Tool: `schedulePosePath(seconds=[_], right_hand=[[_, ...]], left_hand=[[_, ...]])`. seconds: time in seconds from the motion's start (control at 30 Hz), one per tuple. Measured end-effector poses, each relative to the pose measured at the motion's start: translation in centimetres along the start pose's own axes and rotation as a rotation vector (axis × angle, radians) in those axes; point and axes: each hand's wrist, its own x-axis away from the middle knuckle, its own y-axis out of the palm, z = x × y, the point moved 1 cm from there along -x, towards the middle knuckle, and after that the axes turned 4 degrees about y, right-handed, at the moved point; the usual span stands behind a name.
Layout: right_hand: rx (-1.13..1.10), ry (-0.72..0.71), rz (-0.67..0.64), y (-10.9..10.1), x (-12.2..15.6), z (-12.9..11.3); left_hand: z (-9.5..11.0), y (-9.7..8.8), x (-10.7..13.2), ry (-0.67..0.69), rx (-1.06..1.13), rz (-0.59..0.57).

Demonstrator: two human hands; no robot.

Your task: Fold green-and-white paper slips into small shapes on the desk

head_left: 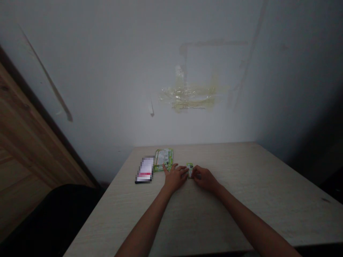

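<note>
Both my hands rest on the pale wooden table (pixel 241 200) near its far edge. Between them lies a small green and white packet (pixel 190 169). My left hand (pixel 175 176) lies on the table with fingers partly spread, its fingertips touching the packet's left side. My right hand (pixel 205 177) has its fingers curled and pinched on the packet's right side. A larger green and white sachet (pixel 163 159) lies flat just beyond my left hand, by its index finger.
A phone (pixel 145 170) with a lit screen lies left of the sachet, near the table's left edge. A white wall with yellowed tape remains (pixel 190 94) stands right behind the table. A wooden panel (pixel 21 142) and something dark (pixel 50 221) are at the left.
</note>
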Motion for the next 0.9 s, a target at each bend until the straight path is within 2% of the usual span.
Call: schedulePosePath(seconds=[0.27, 0.5, 0.73, 0.9], right_hand=[[-0.061, -0.041, -0.031, 0.2, 0.2, 0.0], [-0.137, 0.012, -0.034, 0.2, 0.3, 0.0], [-0.197, 0.089, 0.075, 0.0, -0.4, 0.9], [-0.204, 0.118, 0.044, 0.0, -0.4, 1.0]], left_hand=[[-0.2, 0.3, 0.0, 0.021, 0.016, 0.031], [-0.2, 0.2, 0.1, 0.021, 0.02, 0.012], [-0.3, 0.3, 0.1, 0.002, 0.062, 0.016], [-0.3, 0.4, 0.1, 0.001, 0.057, 0.023]])
